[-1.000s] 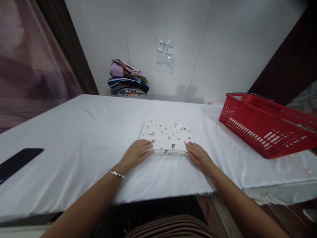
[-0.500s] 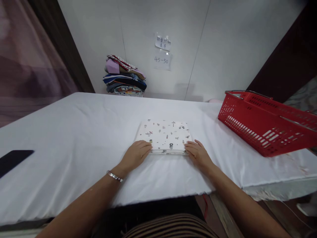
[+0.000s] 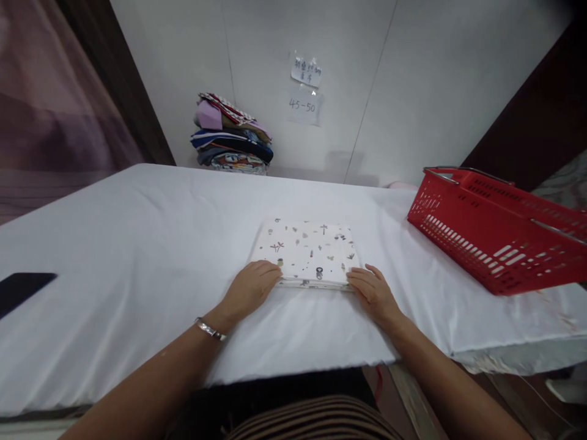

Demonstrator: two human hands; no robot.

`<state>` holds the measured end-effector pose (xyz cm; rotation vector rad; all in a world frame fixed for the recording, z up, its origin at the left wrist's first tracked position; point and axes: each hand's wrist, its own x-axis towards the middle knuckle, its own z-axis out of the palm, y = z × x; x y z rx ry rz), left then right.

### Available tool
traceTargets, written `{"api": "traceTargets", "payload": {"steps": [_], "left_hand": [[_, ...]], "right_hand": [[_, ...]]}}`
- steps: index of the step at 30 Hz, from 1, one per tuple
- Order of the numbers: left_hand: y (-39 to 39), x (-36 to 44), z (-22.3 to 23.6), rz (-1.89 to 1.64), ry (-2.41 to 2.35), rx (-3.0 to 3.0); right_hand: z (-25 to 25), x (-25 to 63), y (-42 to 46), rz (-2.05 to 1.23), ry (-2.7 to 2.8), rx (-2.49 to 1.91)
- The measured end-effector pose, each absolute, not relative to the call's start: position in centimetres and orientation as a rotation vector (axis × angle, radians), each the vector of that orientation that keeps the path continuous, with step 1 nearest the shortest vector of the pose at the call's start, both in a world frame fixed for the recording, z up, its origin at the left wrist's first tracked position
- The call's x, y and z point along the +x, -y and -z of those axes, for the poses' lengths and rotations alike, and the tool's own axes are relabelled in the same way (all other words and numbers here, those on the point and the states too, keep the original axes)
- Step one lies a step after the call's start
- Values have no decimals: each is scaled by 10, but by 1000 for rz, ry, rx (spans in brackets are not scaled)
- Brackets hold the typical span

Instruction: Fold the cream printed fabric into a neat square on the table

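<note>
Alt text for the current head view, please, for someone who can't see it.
A person's left hand and right hand touch the near corners of a folded, printed white cloth on a white-covered table. A red basket stands at right, a dark flat object lies at left; behind are a fabric pile and two notes on the wall.

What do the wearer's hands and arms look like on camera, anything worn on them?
Both the left hand and right hand are ungloved, and no sleeves show on the forearms. A shiny silver bracelet circles the left wrist; the right wrist has nothing on it.
</note>
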<state>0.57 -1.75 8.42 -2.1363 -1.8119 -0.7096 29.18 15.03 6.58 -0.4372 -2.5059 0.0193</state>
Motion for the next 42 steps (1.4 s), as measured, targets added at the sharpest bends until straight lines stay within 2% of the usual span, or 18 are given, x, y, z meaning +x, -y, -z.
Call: {"api": "traceTargets", "payload": {"steps": [13, 18, 26, 32, 38, 42], "left_hand": [[20, 1, -83, 721, 1821, -2237], [21, 3, -83, 715, 1834, -2233], [21, 5, -84, 757, 1801, -2217], [24, 6, -83, 745, 1863, -2230], [23, 9, -104, 730, 2012, -2261], [-16, -2, -127, 775, 2195, -2075]], "right_hand": [[-66, 293, -145, 0, 2548, -375], [-84, 288, -138, -45, 2559, -380], [-128, 206, -160, -141, 2566, -505], [-95, 180, -204, -92, 2716, -1146], [-71, 187, -214, 13, 2743, -1175], [-72, 185, -214, 29, 2769, -1189]]}}
